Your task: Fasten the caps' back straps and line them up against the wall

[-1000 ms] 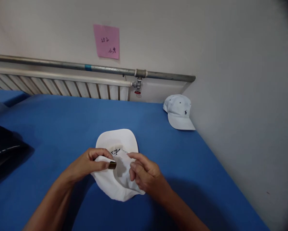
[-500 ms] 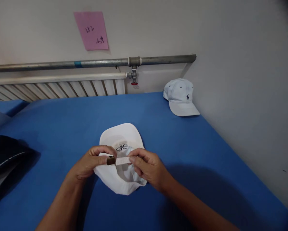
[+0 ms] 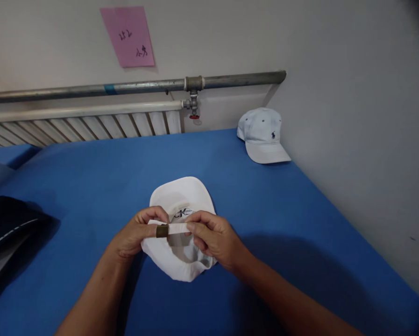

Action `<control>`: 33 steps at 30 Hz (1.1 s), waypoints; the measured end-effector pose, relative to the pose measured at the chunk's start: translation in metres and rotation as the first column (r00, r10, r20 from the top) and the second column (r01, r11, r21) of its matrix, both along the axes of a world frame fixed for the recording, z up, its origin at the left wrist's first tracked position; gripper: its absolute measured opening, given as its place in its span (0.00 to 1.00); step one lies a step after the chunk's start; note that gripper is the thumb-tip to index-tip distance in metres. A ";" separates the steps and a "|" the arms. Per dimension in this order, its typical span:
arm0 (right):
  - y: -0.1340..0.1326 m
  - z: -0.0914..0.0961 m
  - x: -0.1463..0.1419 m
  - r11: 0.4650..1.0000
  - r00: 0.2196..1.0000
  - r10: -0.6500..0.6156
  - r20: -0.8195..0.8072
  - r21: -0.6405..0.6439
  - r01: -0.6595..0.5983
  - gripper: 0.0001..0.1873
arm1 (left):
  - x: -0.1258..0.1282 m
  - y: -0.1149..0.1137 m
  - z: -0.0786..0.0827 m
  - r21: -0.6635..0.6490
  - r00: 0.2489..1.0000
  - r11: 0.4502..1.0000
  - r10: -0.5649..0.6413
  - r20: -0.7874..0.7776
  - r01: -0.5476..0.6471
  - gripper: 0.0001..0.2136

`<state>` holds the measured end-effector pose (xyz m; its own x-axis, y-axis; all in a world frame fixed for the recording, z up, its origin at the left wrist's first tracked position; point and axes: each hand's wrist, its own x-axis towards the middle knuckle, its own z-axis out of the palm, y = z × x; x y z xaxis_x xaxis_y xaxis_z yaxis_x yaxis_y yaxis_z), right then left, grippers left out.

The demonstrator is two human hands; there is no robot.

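Observation:
A white cap (image 3: 181, 198) with a dark logo lies on the blue surface (image 3: 90, 177), its brim pointing away from me. My left hand (image 3: 134, 235) pinches the brass buckle (image 3: 162, 230) of the cap's back strap. My right hand (image 3: 214, 238) pinches the white strap (image 3: 177, 228) just right of the buckle. The strap is stretched level between both hands above the cap's back opening. Both hands are closed.
A second pale cap (image 3: 263, 135) with a small dark emblem sits at the far right corner by the wall. A dark cap (image 3: 6, 224) lies at the left edge. A radiator (image 3: 83, 123) and a metal pipe (image 3: 125, 86) run along the back wall under a pink note (image 3: 128, 36).
My right hand took hold of the strap and pulled it out level from the buckle. The view shifted, so the cap and hands now sit slightly higher and to the right.

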<state>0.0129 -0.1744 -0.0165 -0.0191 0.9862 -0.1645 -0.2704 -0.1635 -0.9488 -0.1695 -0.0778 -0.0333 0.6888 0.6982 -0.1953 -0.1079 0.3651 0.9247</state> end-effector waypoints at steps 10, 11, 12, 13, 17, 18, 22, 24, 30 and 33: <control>0.000 0.003 0.000 1.000 0.999 0.013 -0.030 -0.007 -0.013 0.07 | 0.001 -0.001 0.000 -0.008 1.000 1.000 -0.011 0.024 0.011 0.12; 0.000 0.003 0.000 1.000 0.999 0.014 -0.036 -0.006 -0.014 0.07 | 0.001 -0.001 0.000 -0.010 1.000 1.000 -0.011 0.025 0.012 0.12; 0.000 0.003 -0.001 1.000 0.999 0.015 -0.044 -0.004 -0.015 0.07 | 0.001 -0.001 -0.001 -0.013 1.000 1.000 -0.012 0.026 0.012 0.12; 0.000 0.003 -0.001 1.000 0.999 0.016 -0.049 -0.003 -0.016 0.07 | 0.001 -0.001 -0.001 -0.015 1.000 1.000 -0.010 0.026 0.010 0.12; 0.000 0.001 -0.001 1.000 0.998 0.014 -0.056 -0.010 -0.014 0.07 | 0.002 0.000 -0.002 -0.026 1.000 1.000 -0.010 0.027 0.011 0.11; 0.001 0.001 -0.001 1.000 0.998 0.014 -0.057 -0.012 -0.015 0.08 | 0.002 0.000 -0.002 -0.027 1.000 1.000 -0.012 0.027 0.013 0.11; 0.001 0.003 -0.001 0.999 0.998 0.022 -0.066 -0.025 -0.023 0.08 | 0.003 0.001 -0.003 -0.023 0.999 1.000 0.001 0.036 -0.001 0.12; 0.001 0.003 -0.002 0.999 0.997 0.021 -0.072 -0.031 -0.024 0.07 | 0.003 0.001 -0.003 -0.025 1.000 1.000 0.005 0.027 -0.005 0.12; -0.002 0.003 -0.008 1.000 1.000 0.013 0.004 -0.001 -0.013 0.06 | 0.006 -0.001 -0.001 -0.035 0.998 0.999 -0.037 -0.043 0.036 0.13; -0.002 0.006 -0.005 0.998 0.997 -0.001 0.082 0.068 -0.005 0.07 | 0.007 -0.001 0.000 -0.036 0.999 0.999 -0.029 -0.038 0.028 0.14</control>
